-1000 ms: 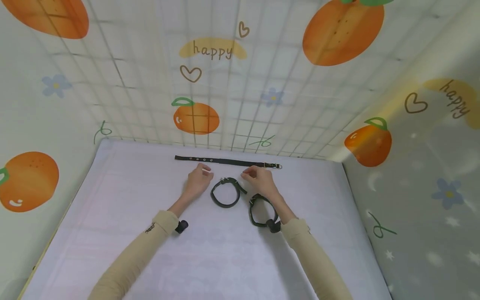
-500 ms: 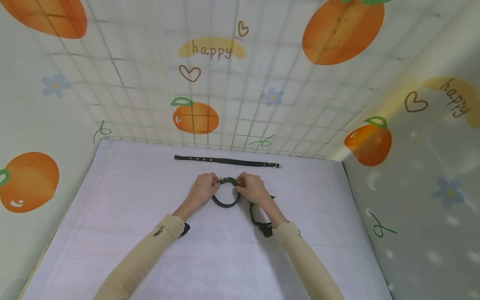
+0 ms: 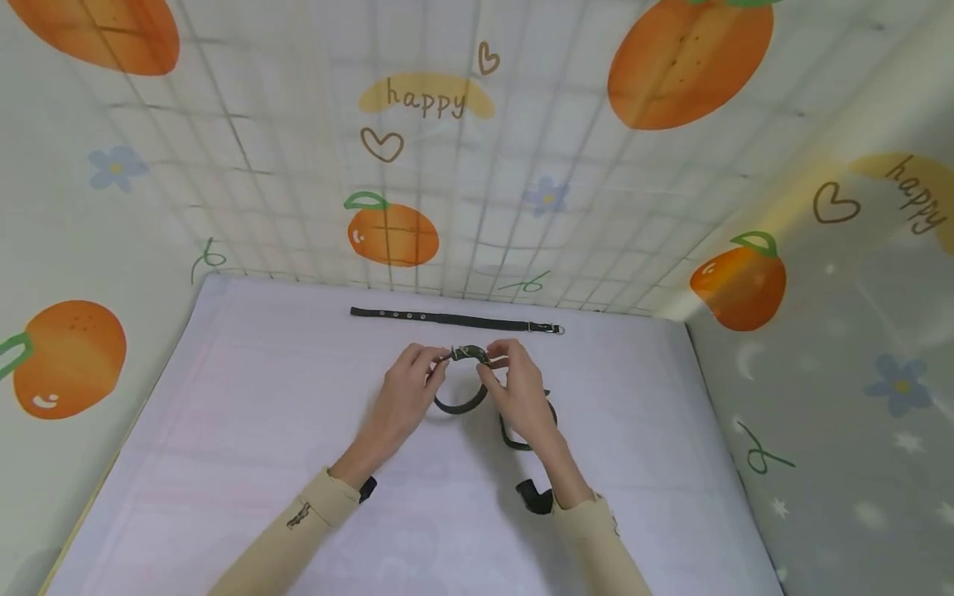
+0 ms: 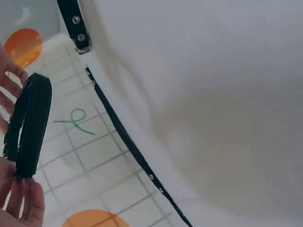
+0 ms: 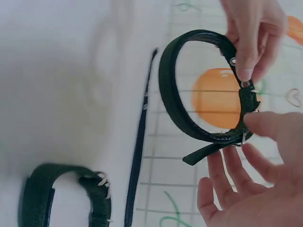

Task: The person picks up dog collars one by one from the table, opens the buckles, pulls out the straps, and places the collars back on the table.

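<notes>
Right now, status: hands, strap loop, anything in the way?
Left hand, right hand: both gripping dark strap loop. Loop held above table. Second loop near right hand, apparently not blocking.

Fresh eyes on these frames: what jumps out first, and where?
Probably the large printed oranges, vivid on the pale backdrop around the table. Next, the dark looped strap held up between the left hand and right hand. Then the straight strap along the table's far edge, and a second loop, partly hidden by the right hand in the head view.
</notes>
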Motion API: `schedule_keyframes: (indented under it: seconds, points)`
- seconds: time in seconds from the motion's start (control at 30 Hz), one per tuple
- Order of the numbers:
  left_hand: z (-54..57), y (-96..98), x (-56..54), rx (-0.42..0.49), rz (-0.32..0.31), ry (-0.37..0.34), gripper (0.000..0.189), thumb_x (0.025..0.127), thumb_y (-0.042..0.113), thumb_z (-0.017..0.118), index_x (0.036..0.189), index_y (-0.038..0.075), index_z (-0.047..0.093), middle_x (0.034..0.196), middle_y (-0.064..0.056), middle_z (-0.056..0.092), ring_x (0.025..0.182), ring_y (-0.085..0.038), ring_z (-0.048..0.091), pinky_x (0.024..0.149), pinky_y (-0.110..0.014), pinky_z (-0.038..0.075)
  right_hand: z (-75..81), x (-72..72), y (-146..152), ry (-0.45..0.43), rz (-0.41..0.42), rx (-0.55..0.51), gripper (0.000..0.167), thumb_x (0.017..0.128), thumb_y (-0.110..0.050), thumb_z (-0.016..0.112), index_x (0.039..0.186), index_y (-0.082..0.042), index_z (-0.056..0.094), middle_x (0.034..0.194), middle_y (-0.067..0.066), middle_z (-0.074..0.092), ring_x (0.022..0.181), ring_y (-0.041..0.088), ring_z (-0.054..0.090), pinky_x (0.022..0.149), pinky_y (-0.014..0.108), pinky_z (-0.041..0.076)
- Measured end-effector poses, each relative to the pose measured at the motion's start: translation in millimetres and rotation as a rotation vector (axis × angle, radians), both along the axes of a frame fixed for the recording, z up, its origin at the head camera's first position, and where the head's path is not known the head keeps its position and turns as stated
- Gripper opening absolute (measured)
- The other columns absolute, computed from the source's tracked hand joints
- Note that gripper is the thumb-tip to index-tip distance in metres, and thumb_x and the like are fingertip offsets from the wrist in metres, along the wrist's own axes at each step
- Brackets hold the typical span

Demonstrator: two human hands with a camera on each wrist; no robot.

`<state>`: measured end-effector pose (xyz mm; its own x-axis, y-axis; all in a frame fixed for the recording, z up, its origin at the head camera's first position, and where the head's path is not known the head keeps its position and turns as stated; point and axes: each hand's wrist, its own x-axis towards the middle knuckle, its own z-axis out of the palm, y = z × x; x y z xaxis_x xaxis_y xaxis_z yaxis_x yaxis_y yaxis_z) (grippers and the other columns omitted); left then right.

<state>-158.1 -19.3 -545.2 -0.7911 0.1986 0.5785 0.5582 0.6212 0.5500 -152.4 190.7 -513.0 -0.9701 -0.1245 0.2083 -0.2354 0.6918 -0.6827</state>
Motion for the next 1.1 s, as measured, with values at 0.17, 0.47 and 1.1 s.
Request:
schedule_keyframes:
  seconds: [0.17, 0.47, 1.1]
  points:
    - [9.7, -2.2, 20.3, 0.06, 0.035, 0.149, 0.019, 0.099, 0.006, 0.078, 0.118, 0.007, 0.077, 0.108, -0.007, 0.069, 0.094, -0.014, 0.074, 0.079, -0.015, 0.062, 18.4, 25.3, -3, 0.044, 0.024, -0.082, 0.042, 0.106, -0.028, 0.072, 0.142, -0.011, 0.059, 0.136, 0.01, 0.068, 0.12, 0.029, 0.072, 0.093, 0.055, 0.059]
    - [9.8, -11.5, 60.6, 0.265, 0.065, 0.285, 0.022, 0.091, -0.005, 0.082, 0.111, 0.004, 0.078, 0.101, -0.008, 0.071, 0.086, -0.018, 0.074, 0.078, -0.018, 0.062, 24.2, 65.1, -13, -0.027, 0.05, -0.328, 0.032, 0.107, -0.026, 0.07, 0.138, -0.019, 0.066, 0.129, 0.003, 0.075, 0.116, 0.014, 0.072, 0.098, 0.029, 0.058]
    - [27.4, -12.8, 114.6, 0.361, 0.034, 0.403, 0.031, 0.106, 0.022, 0.064, 0.104, -0.009, 0.061, 0.103, -0.016, 0.066, 0.092, -0.022, 0.068, 0.088, -0.018, 0.058, 56.6, 126.7, -34, -0.043, 0.192, -0.663, 0.026, 0.098, 0.002, 0.076, 0.123, -0.006, 0.072, 0.118, 0.003, 0.069, 0.1, 0.008, 0.068, 0.083, 0.02, 0.061]
